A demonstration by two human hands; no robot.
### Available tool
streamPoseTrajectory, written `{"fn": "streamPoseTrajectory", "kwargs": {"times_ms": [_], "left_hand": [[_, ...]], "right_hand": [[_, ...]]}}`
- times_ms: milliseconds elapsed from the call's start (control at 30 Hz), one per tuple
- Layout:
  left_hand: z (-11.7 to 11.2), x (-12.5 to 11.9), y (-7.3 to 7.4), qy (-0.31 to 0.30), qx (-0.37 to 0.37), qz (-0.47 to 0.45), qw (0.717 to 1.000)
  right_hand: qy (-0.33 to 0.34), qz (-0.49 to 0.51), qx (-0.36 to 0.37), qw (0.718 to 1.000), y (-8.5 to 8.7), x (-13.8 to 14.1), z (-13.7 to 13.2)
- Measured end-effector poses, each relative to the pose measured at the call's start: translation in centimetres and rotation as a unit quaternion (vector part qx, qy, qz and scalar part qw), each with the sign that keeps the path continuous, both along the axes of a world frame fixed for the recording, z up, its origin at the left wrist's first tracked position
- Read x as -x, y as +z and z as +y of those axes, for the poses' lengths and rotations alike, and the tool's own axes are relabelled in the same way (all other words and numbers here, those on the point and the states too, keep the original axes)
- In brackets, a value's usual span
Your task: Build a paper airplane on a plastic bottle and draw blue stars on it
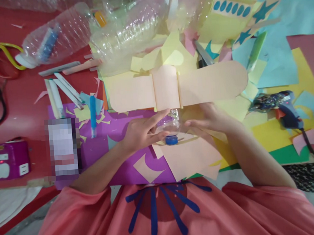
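A clear plastic bottle [173, 121] with a blue cap [171, 140] lies in front of me, its cap end toward me. A peach paper band [166, 88] wraps over its body, and long rounded paper wings [213, 82] stick out to both sides. My left hand [140, 133] is closed about the left side of the bottle's shoulder, index finger and thumb against it. On the other side my right hand [213, 119] is open, its thumb stretched toward the bottle. Its upper fingers are at the lower edge of the right wing, their tips partly hidden.
Several clear bottles [59, 34] lie at the back. Markers [93, 116], scissors [9, 56], a phone [63, 147] and a purple box [11, 160] are at left. A glue gun [288, 110] lies at right. Paper scraps [149, 168] cover much of the table.
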State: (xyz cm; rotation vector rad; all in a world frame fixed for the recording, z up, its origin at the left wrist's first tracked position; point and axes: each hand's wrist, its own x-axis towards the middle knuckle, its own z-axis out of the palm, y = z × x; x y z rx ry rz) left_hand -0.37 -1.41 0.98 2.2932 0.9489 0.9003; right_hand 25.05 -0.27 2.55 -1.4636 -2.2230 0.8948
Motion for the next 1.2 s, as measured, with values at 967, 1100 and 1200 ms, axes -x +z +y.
{"fn": "streamPoseTrajectory", "kwargs": {"times_ms": [967, 1100, 1200], "left_hand": [[0.8, 1.1, -1.6, 0.078, 0.048, 0.139, 0.986], [0.8, 1.0, -1.4, 0.075, 0.042, 0.15, 0.985], [0.6, 1.0, -1.4, 0.08, 0.044, 0.155, 0.984]], "right_hand": [[0.029, 0.015, 0.015, 0.999, -2.5, 0.4, -0.7], [0.035, 0.029, 0.022, 0.999, -2.3, 0.6, -0.5], [0.04, 0.042, 0.021, 0.998, -2.2, 0.8, -0.4]]}}
